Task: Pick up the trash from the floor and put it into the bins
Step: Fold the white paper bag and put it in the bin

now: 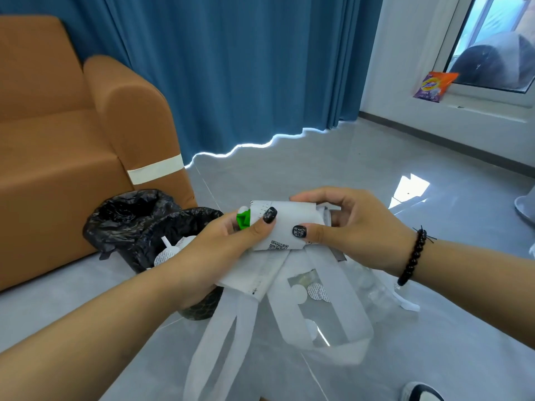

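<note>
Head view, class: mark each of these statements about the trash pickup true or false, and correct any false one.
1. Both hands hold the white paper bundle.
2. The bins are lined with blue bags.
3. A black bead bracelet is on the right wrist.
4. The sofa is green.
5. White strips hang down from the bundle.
1. True: the left hand and the right hand both grip the white paper bundle.
2. False: the bins have black bags.
3. True: the black bead bracelet sits on the right wrist.
4. False: the sofa is orange-brown.
5. True: the white strips hang below the bundle.
</note>
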A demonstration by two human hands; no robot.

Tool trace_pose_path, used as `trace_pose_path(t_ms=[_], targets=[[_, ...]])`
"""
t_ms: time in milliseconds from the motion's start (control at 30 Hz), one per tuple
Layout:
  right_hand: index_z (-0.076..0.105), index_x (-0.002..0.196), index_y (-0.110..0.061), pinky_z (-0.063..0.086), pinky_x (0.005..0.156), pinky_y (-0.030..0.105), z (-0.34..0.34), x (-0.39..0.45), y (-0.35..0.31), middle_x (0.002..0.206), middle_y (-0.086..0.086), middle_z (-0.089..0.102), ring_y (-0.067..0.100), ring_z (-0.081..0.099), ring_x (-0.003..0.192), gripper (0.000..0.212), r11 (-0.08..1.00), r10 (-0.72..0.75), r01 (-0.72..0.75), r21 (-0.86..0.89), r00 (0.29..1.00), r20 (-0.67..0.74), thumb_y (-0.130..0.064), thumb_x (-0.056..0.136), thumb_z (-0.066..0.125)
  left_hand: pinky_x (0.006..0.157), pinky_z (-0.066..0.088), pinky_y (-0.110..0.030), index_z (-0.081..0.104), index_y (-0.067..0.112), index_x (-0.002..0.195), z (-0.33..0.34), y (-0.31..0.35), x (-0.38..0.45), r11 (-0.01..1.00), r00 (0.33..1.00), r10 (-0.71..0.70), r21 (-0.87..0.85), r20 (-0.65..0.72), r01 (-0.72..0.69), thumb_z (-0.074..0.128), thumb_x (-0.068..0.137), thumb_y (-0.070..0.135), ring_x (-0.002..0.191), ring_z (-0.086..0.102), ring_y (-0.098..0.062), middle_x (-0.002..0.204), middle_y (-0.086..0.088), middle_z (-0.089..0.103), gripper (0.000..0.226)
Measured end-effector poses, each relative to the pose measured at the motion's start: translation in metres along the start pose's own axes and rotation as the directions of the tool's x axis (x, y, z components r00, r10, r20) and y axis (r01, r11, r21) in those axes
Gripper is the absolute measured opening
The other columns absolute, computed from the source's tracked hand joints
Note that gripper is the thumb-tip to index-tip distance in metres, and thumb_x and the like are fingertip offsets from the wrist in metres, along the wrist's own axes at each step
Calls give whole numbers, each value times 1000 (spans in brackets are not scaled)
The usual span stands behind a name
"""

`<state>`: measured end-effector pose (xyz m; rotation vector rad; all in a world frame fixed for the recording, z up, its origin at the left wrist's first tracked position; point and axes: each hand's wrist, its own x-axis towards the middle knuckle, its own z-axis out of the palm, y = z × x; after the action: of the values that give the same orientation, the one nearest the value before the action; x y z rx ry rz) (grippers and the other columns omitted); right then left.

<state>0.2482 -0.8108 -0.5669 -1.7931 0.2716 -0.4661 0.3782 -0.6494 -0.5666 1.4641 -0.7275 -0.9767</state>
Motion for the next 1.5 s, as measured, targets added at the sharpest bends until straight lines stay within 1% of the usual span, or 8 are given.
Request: trace_pose_path(t_ms=[167,333,567,667,767,1200,1367,1500], targets=[[65,110,-27,53,86,30,1,0,3,109,-8,61,12,60,105,39,834,-332,311,-456,943,37,-30,72,74,80,56,-32,76,22,97,-2,1,-2,991,993,-102,-78,64,107,57,74,46,90,72,-19,102,-5,75,39],[63,113,-18,46,83,14,1,-2,4,113,-6,58,8,55,109,41,705,-466,447,-551,877,116,-26,75,75,92,52,-41,64,12,119,-7,0,1,997,995,-55,-45,84,59,64,80,36,107,65,-33,115,-16,69,46],[58,113,-27,52,59,22,0,-6,-5,104,-6,62,11,66,80,43,992,81,-70,-106,991,108,-42,74,69,64,54,-21,63,18,112,-12,4,1,984,991,104,137,83,-114,69,73,28,84,71,-13,98,1,74,40],[59,110,-8,58,62,37,-1,-5,-6,99,13,65,29,68,83,46,922,335,-368,118,913,232,-43,81,65,68,52,-16,62,22,109,-14,5,-1,887,969,216,392,118,-245,72,70,32,86,68,-5,97,11,71,42],[61,110,-1,58,66,38,-1,-5,-4,94,17,68,30,68,81,51,905,376,-413,104,889,262,-39,76,69,70,50,-13,59,23,110,-11,3,-2,819,951,261,482,168,-310,74,73,26,87,66,0,97,17,68,40],[69,93,-10,46,44,15,6,-5,-10,70,-1,69,6,61,52,20,993,111,-112,29,993,27,-13,73,71,67,52,-13,63,30,105,-15,7,-3,931,983,82,341,164,-134,65,70,36,86,70,-1,97,16,74,36],[70,97,-10,46,48,11,7,-5,-7,81,-5,71,3,65,64,33,998,-57,57,-11,998,31,-20,66,73,61,57,-24,65,22,102,-14,10,-6,993,983,-78,99,168,62,52,75,42,73,72,-14,89,-2,76,35],[68,105,-24,51,63,15,2,-5,-1,99,-9,69,8,65,89,32,851,-357,355,-388,932,70,-33,75,77,77,59,-34,72,20,103,-19,7,-1,992,972,-120,53,203,112,56,79,46,90,72,-22,101,-9,74,39]])
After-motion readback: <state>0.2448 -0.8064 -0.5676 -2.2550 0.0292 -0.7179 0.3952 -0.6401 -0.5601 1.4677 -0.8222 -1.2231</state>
